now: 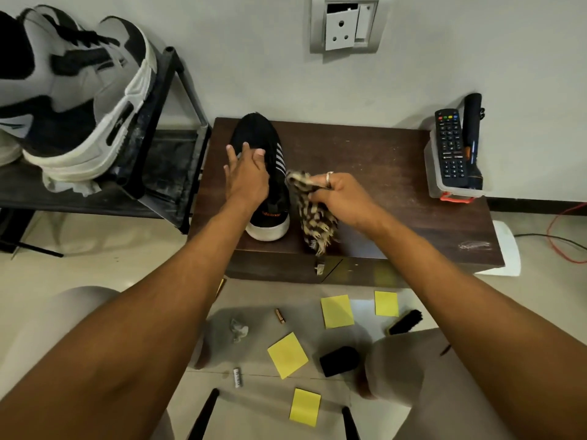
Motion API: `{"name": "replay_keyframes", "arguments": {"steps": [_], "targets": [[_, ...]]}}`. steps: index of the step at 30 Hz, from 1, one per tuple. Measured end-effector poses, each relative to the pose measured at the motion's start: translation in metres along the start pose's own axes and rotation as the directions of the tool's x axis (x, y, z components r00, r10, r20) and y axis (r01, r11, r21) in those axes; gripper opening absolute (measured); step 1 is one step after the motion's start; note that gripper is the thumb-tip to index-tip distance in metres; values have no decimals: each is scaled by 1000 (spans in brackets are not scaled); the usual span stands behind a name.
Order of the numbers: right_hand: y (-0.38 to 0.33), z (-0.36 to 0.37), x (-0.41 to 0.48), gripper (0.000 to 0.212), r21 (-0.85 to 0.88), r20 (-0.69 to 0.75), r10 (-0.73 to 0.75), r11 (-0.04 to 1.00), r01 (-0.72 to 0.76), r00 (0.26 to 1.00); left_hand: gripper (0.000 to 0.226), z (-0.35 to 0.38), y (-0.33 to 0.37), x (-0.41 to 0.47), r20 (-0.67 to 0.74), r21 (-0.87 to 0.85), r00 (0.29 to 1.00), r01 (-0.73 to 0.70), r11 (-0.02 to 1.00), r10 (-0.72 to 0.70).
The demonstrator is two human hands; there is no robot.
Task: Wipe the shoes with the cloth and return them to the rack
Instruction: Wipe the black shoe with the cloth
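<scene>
A black shoe (259,134) with white side stripes and a white sole stands on the dark wooden table (365,160), toe toward the wall. My left hand (246,179) rests on top of it with fingers spread. My right hand (344,196) grips a checked brown-and-cream cloth (314,220) just right of the shoe's heel; the cloth hangs down onto the table edge. A grey, black and white sneaker (82,100) sits on the black shoe rack (165,147) at the left.
A remote (450,147) and a dark torch (472,128) lie on a plastic box (435,182) at the table's right. Yellow notes (336,311), batteries, a black brush (406,322) and a black cap (339,361) litter the floor. Cables run at the right.
</scene>
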State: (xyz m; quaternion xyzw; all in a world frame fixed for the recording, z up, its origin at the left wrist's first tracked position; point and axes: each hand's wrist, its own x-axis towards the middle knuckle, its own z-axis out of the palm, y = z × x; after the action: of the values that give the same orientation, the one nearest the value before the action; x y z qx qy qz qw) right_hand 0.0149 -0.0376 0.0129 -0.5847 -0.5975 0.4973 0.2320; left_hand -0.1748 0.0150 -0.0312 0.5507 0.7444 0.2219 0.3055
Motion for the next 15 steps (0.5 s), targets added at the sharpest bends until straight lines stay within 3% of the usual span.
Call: {"name": "replay_keyframes", "arguments": {"steps": [2, 8, 12, 15], "targets": [[0, 4, 9, 40, 22, -64, -24, 999, 25, 998, 50, -2, 3, -9, 46, 27, 999, -10, 1000, 9], [-7, 18, 7, 43, -161, 54, -137, 976, 144, 989, 47, 2, -1, -18, 44, 63, 998, -44, 997, 41], [-13, 5, 5, 33, -154, 134, -31, 987, 52, 990, 47, 0, 6, -22, 36, 57, 999, -21, 998, 19], [-9, 0, 8, 24, -77, 41, 31, 997, -28, 999, 47, -1, 1, -19, 86, -15, 995, -40, 999, 41]]}}
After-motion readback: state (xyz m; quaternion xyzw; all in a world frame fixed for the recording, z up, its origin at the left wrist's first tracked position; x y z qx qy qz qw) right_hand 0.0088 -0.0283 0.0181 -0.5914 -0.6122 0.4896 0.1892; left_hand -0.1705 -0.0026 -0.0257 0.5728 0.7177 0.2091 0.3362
